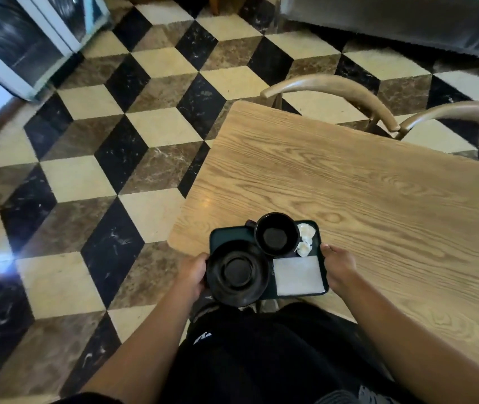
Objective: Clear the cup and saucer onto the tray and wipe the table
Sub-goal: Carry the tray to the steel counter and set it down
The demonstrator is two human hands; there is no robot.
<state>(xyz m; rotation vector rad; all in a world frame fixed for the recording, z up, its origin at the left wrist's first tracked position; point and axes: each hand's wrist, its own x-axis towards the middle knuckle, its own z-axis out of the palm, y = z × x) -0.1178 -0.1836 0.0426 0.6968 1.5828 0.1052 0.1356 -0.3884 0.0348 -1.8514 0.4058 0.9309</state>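
Both hands, left (193, 272) and right (338, 265), gripped the tray (229, 233) by its short ends; its long axis ran left-right, bearing cup (276, 234) and saucer (236, 272).

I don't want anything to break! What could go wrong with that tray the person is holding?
The saucer sticks out past the tray's left edge by the left hand, so a tilt might slide it onto the hard tiled floor. The cup sits loose and could tip. The right hand grips only the rim, and the crumpled paper could drop off.
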